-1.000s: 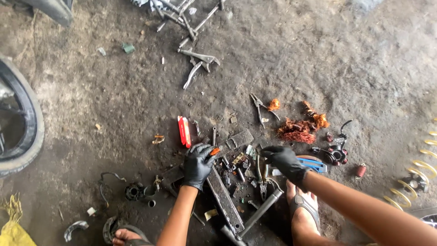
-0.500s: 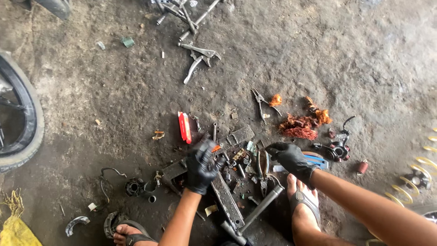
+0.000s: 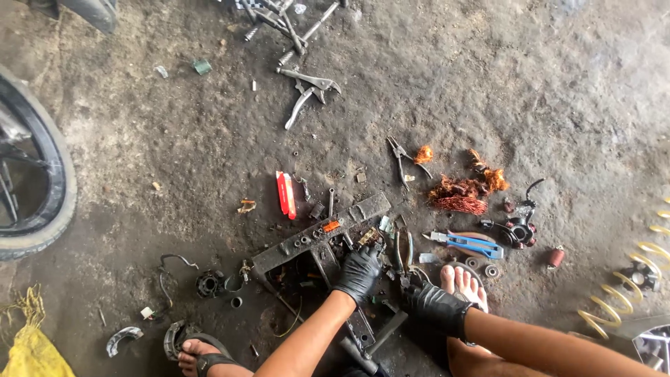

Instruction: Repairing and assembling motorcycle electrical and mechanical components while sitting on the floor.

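- The long dark metal bar point(image 3: 321, 234) lies at an angle on the oil-stained concrete floor point(image 3: 488, 91); it serves as the landmark below.
- Left hand point(image 3: 358, 274), in a black glove: rests just below the bar's middle, fingers curled down onto small dark parts there. What it grips, if anything, cannot be told.
- Right hand point(image 3: 434, 305), in a black glove: lies lower and to the right of the bar, near the sandalled foot point(image 3: 464, 283). Its fingers are bent, and its hold cannot be told.
- Small orange piece point(image 3: 331, 226): sits on the bar's top face, near its middle.
- Red flat object point(image 3: 286, 195): lies just above the bar's left half, apart from it.
- Blue-handled pliers point(image 3: 469, 244): lie to the right of the bar, beyond its upper end.
- Copper wire bundle point(image 3: 459, 195): lies right of the bar's upper end, above the pliers.
- Locking pliers point(image 3: 307, 92): lie well above the bar, jaws spread.
- Tyre point(image 3: 42, 181): stands far to the left of the bar, at the frame edge.
- Yellow coil spring point(image 3: 631, 276): lies far to the right of the bar.
- Second foot point(image 3: 202, 357): sits below the bar's left end.
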